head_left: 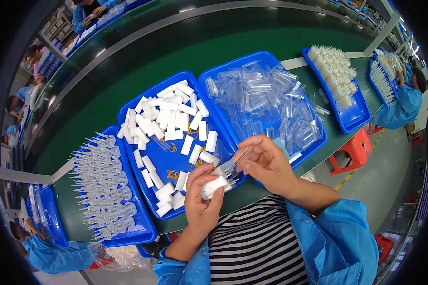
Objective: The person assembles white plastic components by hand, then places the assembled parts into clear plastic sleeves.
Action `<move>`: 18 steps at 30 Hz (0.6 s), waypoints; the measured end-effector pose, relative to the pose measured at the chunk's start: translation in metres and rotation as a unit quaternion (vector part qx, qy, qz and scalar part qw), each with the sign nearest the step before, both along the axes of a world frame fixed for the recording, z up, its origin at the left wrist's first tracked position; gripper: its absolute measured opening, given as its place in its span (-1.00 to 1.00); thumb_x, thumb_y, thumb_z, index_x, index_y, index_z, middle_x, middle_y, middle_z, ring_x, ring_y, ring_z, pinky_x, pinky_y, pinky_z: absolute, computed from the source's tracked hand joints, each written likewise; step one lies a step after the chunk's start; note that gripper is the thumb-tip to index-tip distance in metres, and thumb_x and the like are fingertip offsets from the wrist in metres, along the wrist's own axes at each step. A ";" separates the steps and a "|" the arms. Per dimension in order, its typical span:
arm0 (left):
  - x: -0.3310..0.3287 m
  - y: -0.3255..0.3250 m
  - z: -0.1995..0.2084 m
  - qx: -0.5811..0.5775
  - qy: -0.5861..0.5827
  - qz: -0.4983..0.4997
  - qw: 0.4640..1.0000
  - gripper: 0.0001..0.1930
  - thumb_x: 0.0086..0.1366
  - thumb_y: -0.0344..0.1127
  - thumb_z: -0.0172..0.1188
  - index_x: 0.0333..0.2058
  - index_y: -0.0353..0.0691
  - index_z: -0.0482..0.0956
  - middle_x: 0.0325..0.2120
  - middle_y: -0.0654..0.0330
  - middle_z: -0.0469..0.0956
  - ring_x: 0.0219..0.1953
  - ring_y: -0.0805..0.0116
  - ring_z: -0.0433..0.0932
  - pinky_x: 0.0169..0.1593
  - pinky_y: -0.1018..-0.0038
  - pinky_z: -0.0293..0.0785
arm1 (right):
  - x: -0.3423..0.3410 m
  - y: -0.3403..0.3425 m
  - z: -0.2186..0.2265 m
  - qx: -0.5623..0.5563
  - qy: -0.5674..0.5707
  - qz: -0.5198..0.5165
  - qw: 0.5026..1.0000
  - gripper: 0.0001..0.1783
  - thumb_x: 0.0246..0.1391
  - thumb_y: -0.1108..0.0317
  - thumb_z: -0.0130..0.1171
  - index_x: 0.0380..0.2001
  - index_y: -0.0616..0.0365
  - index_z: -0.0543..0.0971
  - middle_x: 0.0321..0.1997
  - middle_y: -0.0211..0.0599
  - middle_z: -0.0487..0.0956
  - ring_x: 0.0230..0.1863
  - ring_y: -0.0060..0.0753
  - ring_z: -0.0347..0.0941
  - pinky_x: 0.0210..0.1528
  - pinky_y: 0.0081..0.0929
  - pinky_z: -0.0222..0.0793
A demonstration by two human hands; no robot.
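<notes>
My left hand [199, 204] is closed around a white rectangular block [215, 187], and some clear plastic shows beside it. Between the thumb and fingers of my right hand [273, 166] is a thin clear plastic sleeve [239, 157], slanting down toward the block. Whether the sleeve touches the block I cannot tell. Both hands are over the near edges of two blue trays. The left of these trays [162, 163] holds many loose white blocks [169, 116] and a few yellow rubber bands [172, 175]. Clear plastic sleeves [257, 95] are heaped in the right one [322, 140].
At far left, a blue tray [150, 233] carries rows of pale pronged parts [102, 185]. Another tray [355, 122] with whitish upright parts [333, 76] stands to the right. Beneath is a green bench [176, 52]. A red stool [356, 147] and a co-worker [402, 107] are at right.
</notes>
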State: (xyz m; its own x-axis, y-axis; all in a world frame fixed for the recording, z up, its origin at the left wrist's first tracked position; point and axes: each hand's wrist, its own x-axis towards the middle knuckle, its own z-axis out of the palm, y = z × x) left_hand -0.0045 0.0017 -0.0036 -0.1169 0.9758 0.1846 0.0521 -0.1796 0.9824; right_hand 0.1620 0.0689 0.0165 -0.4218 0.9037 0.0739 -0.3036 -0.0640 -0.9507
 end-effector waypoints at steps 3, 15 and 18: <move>0.001 -0.001 0.002 0.000 0.021 -0.007 1.000 -0.73 0.04 -0.61 0.10 -0.24 -0.29 0.39 -0.02 0.01 0.29 0.00 0.26 0.31 0.05 0.44 0.23 | 0.000 -0.002 -0.005 -0.021 -0.004 0.021 1.000 -0.68 0.05 0.52 0.06 -0.09 0.23 0.32 -0.20 -0.21 0.50 -0.26 -0.54 0.44 -0.20 -0.60 0.35; 0.001 -0.001 0.000 -0.001 0.032 0.023 0.999 -0.73 0.04 -0.61 0.11 -0.23 -0.30 0.39 -0.02 -0.01 0.29 0.02 0.20 0.30 0.08 0.40 0.20 | 0.002 -0.004 -0.007 -0.131 0.070 0.043 0.988 -0.80 0.07 0.52 0.06 -0.21 0.23 0.37 -0.20 -0.17 0.52 -0.25 -0.47 0.48 -0.22 -0.59 0.34; 0.001 -0.002 0.000 0.001 0.037 0.032 0.999 -0.73 0.04 -0.60 0.11 -0.23 -0.30 0.39 -0.02 -0.01 0.29 0.03 0.19 0.29 0.09 0.39 0.18 | 0.004 -0.003 -0.012 -0.162 0.099 0.064 0.980 -0.81 0.06 0.50 0.08 -0.22 0.23 0.38 -0.21 -0.16 0.52 -0.24 -0.45 0.48 -0.21 -0.57 0.35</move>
State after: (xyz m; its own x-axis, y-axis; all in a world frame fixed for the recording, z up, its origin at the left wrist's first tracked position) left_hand -0.0034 0.0000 -0.0035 -0.1650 0.9663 0.1977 0.1350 -0.1764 0.9750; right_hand 0.1659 0.0661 0.0048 -0.5401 0.8336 -0.1161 -0.4498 -0.4025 -0.7973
